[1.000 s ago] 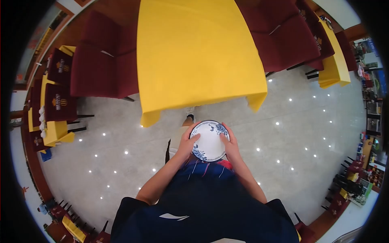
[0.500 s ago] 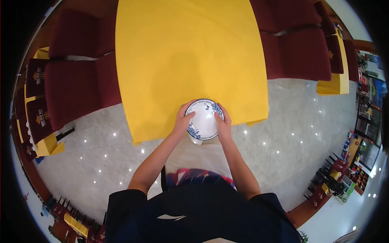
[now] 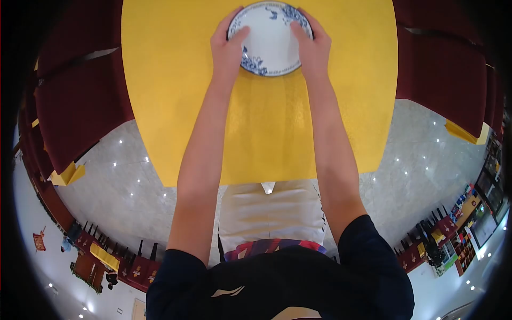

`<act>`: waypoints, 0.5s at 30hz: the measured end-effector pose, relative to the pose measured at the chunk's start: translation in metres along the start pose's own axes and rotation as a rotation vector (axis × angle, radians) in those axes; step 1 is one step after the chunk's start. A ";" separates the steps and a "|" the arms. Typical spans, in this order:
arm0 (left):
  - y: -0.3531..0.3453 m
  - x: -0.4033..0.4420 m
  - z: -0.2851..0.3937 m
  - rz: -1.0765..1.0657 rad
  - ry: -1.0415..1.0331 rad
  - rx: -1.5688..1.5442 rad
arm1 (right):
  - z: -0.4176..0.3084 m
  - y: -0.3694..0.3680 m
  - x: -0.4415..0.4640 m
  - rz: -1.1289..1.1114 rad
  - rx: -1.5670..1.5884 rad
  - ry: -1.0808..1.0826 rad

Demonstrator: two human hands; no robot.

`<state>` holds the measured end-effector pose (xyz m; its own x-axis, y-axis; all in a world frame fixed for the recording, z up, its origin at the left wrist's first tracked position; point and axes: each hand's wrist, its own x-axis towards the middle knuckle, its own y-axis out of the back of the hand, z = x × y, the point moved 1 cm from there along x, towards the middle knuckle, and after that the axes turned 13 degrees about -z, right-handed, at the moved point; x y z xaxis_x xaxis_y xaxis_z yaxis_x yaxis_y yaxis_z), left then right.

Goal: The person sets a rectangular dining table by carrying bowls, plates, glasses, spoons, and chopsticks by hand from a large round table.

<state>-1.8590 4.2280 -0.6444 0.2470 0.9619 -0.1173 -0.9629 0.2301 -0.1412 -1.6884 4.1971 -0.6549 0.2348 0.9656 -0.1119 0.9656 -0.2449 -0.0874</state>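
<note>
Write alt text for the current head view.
A person's left hand and right hand grip opposite sides of a white plate with blue floral patterning, over a yellow tablecloth; whether the plate touches it is unclear. Dark red chairs stand along both sides.

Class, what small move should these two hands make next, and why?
Probably ease the plate down level onto the yellow tablecloth: the left hand and right hand grip its opposite sides over the tabletop, though any gap beneath is unclear.
</note>
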 end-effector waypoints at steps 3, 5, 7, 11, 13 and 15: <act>-0.001 0.022 0.010 0.023 0.018 -0.009 | -0.003 -0.009 0.027 -0.003 0.028 -0.001; 0.003 0.031 0.007 -0.017 -0.010 0.007 | -0.008 -0.012 0.031 -0.004 0.071 -0.013; -0.001 0.035 0.011 -0.003 -0.024 0.040 | -0.008 -0.011 0.034 0.011 0.003 0.019; 0.005 0.049 0.005 -0.087 -0.019 0.042 | -0.011 -0.009 0.030 0.078 -0.179 0.001; -0.004 0.042 0.019 -0.061 0.012 0.094 | -0.012 -0.009 0.031 0.116 -0.299 0.009; -0.007 0.041 0.024 -0.035 0.039 0.145 | -0.014 -0.008 0.032 0.125 -0.356 0.023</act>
<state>-1.8445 4.2697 -0.6251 0.2822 0.9470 -0.1536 -0.9585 0.2852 -0.0025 -1.6873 4.2316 -0.6444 0.3518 0.9328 -0.0777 0.9068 -0.3190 0.2756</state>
